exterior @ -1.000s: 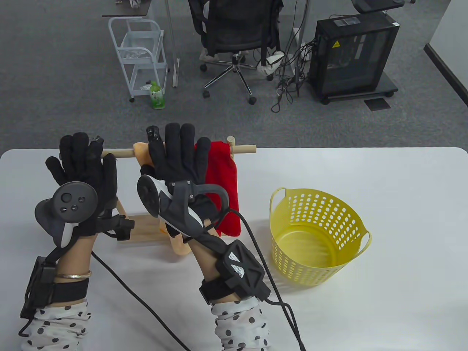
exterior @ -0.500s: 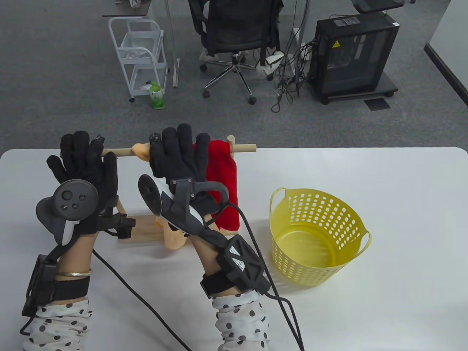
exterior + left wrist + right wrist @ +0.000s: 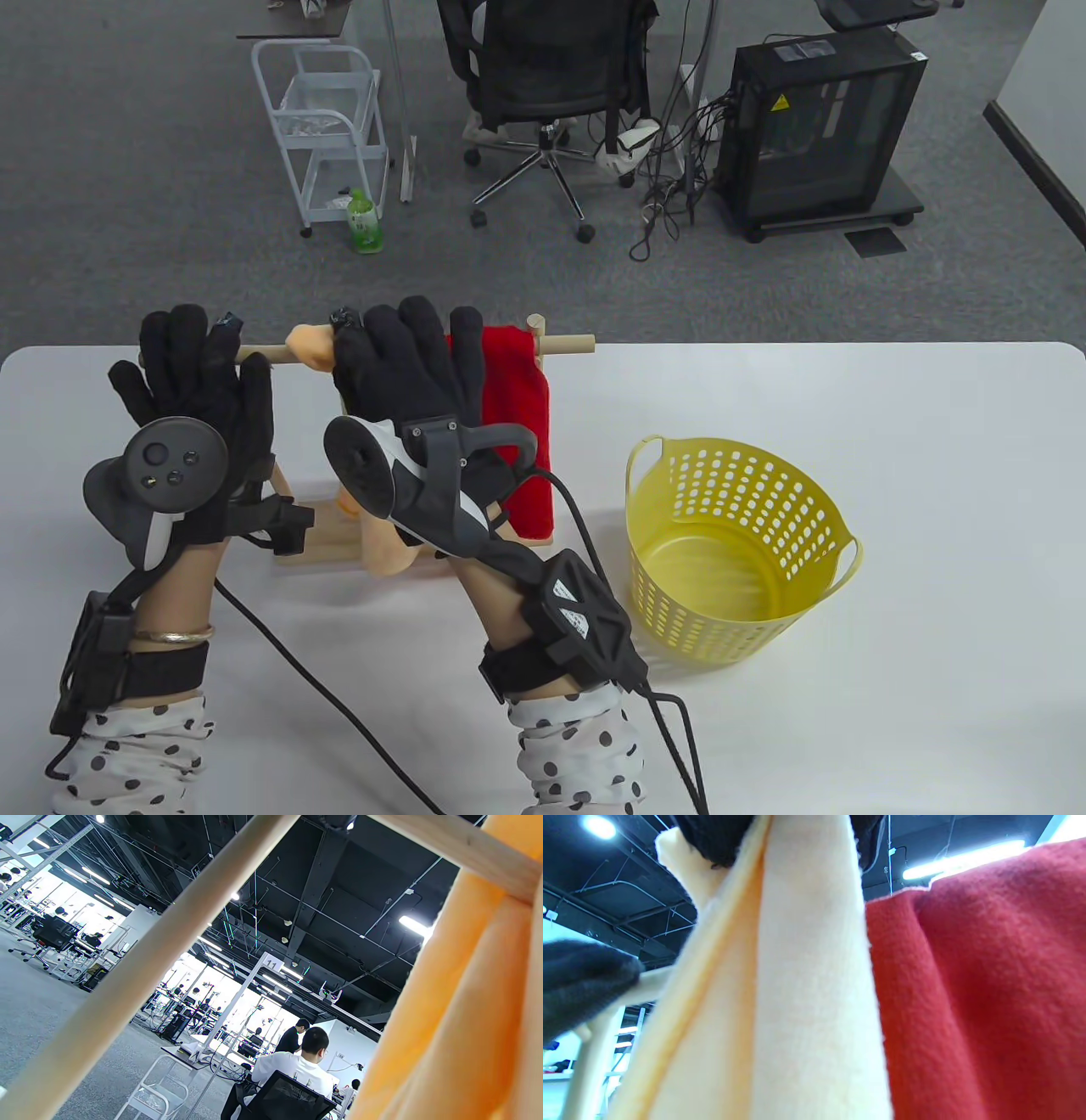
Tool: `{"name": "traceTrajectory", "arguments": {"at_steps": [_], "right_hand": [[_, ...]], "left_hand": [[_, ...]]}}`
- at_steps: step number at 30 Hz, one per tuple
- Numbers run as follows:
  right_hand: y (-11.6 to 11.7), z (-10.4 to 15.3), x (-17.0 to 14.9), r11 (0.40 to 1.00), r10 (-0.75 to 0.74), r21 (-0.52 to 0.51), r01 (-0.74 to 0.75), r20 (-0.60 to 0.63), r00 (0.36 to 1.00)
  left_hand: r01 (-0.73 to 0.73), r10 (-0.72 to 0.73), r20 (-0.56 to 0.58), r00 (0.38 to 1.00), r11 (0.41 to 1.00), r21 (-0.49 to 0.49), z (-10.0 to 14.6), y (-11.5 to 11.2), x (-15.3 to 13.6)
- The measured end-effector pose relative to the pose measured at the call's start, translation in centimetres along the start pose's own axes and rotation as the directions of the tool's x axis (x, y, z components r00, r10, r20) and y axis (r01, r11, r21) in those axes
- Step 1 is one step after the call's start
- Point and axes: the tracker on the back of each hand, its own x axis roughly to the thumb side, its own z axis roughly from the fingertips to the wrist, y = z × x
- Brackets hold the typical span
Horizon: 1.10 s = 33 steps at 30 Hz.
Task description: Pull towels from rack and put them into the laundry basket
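Note:
A wooden towel rack (image 3: 567, 344) stands on the white table (image 3: 933, 475). A peach towel (image 3: 307, 343) and a red towel (image 3: 516, 416) hang over its rod. My right hand (image 3: 399, 335) curls over the rod and grips the peach towel (image 3: 806, 984) at the top, with the red towel (image 3: 967, 1005) just to its right. My left hand (image 3: 191, 348) is held up with straight, spread fingers at the rod's left end. The left wrist view shows the rod (image 3: 127, 984) and the peach towel (image 3: 458, 1005), but no fingers. An empty yellow laundry basket (image 3: 819, 509) stands right of the rack.
Glove cables (image 3: 339, 705) trail across the table's front. On the floor beyond the table stand a white cart (image 3: 327, 127), a green bottle (image 3: 363, 222), an office chair (image 3: 547, 85) and a black computer case (image 3: 819, 127).
My right hand's fingers have curled down over the rod and closed on the peach towel, bunching it and dragging it left along the rod. The left hand has hardly moved.

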Motion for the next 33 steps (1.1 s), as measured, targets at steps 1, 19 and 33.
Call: {"name": "traceTrajectory", "arguments": {"at_steps": [1,19,33], "right_hand": [[-0.3,0.0,0.0,1.000,-0.015,0.003,0.015,-0.001,1.000],[-4.9,0.8,-0.4,0.992,-0.116,-0.039,0.118,0.043,0.992],[-8.3,1.9,-0.4,0.969,-0.238,-0.044,0.242,0.083,0.968]], "left_hand": [[0.000,0.000,0.000,1.000,1.000,0.000,0.0,0.0,0.0],[0.005,-0.005,-0.002,1.000,1.000,0.000,0.0,0.0,0.0],[0.009,-0.009,-0.002,1.000,1.000,-0.001,0.1,0.0,0.0]]}}
